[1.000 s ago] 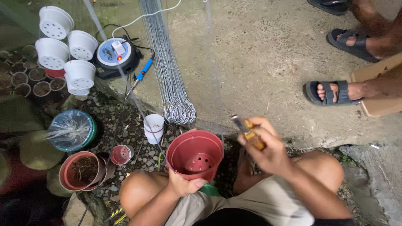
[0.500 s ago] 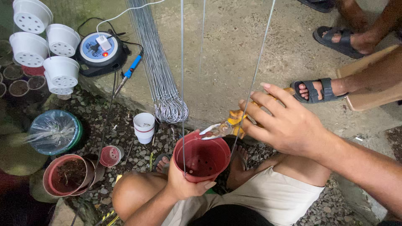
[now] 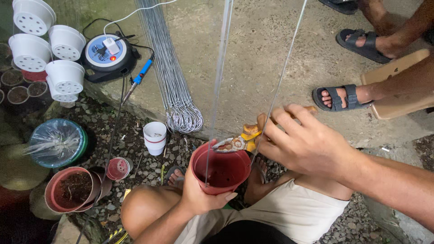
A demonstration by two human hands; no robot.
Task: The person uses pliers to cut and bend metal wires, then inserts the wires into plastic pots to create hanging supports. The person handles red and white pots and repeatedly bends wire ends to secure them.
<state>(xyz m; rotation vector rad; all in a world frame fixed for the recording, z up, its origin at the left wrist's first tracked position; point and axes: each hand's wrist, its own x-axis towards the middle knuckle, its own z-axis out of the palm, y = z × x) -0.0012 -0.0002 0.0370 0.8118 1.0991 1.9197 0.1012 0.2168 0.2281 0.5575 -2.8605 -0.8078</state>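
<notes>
The red plastic pot [image 3: 221,171] in the left hand [image 3: 201,196] looks empty, its dark inside bare apart from thin wires [image 3: 216,95] that run down into it from above. Out beyond the left hand, a larger terracotta-coloured pot [image 3: 68,190] holds dark soil, a small red pot [image 3: 117,168] lies tipped on its side on the gravel, and a white cup [image 3: 155,137] stands upright (what is in it cannot be told). Further out on that side, white perforated pots [image 3: 49,49] are stacked on their sides, and a round tub [image 3: 58,142] is covered with clear plastic film. The left hand wraps the red pot from below and the side, fingers closed around its wall, holding it upright in front of the knees. The right hand [image 3: 300,144] is closed around the yellow handles of a pair of pliers [image 3: 237,142], whose rusty nose rests at the pot's rim, just beside the wires. The pot is a tapered round one, glossy, with a thickened lip. A bundle of hooked wires [image 3: 174,86] lies on the concrete ahead of both hands.
</notes>
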